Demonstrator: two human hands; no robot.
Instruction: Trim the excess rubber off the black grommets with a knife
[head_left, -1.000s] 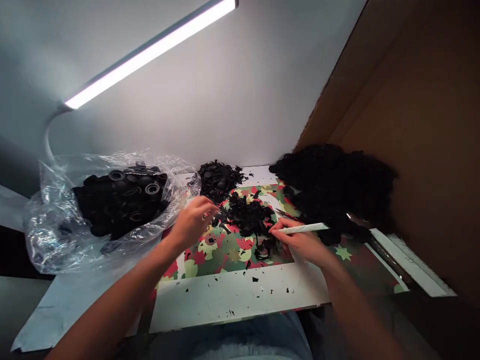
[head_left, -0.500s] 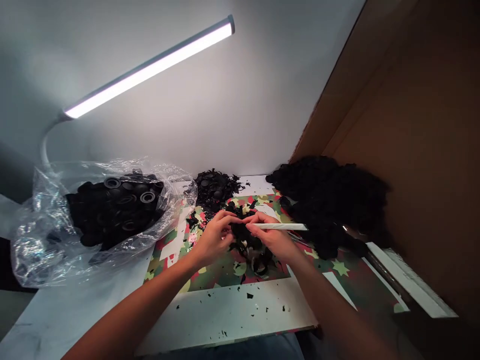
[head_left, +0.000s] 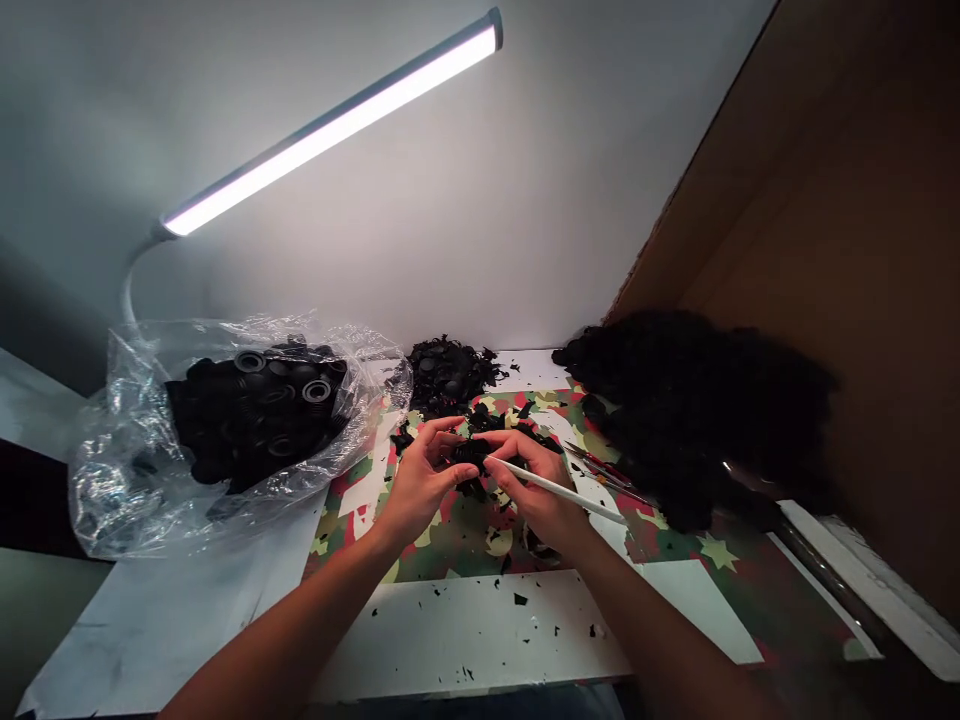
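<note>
My left hand is closed around a small black ribbed part, its thumb below and its fingers above. My right hand grips a slim white pen-like tool whose rear end slants down to the right. The tool's front end is hidden by the fingers, right beside the black part. Beneath both hands, black scraps lie over a camouflage-patterned sheet.
To the left, a clear plastic bag holds several black ringed parts. A heap of black trimmings sits at the back, and a larger black pile at the right. Thin tools lie near my right hand. A lit lamp hangs above.
The view has shifted, so things appear farther right. The white tool's rear end has dipped, and my left thumb has come across beneath the black part, which now shows more plainly.
</note>
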